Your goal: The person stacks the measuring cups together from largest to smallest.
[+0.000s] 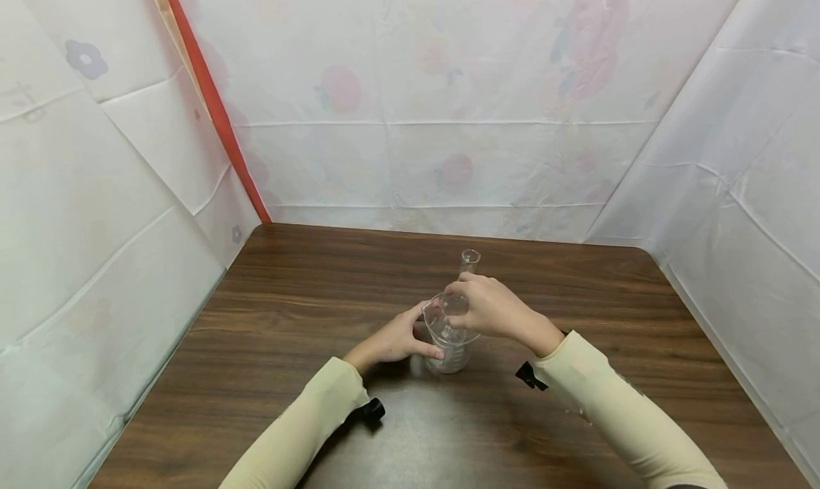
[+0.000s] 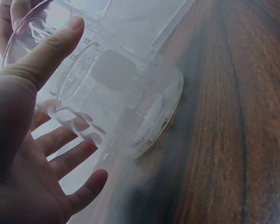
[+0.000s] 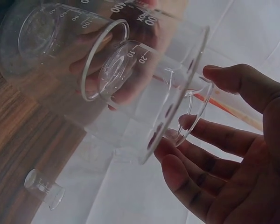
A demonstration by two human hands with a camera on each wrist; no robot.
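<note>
A large clear glass beaker [image 1: 452,361] stands on the table, its side marked with white graduations. My left hand [image 1: 393,339] holds it from the left, thumb [image 2: 56,49] along the near wall and the other fingers on the far side. Inside it sits a medium beaker [image 3: 67,21], marked up to 100. My right hand [image 1: 493,307] pinches a smaller beaker [image 3: 149,70] by its rim, thumb on one side, fingers on the other. That smaller beaker is inside the large beaker's mouth, its base right at the medium beaker's rim.
Beyond my right hand stands another small glass beaker [image 3: 44,189], partly hidden by that hand in the head view. The brown wooden table [image 1: 307,282] is bordered by white patterned sheets [image 1: 384,161] at the back and sides. A red strip [image 1: 218,104] runs down the left corner.
</note>
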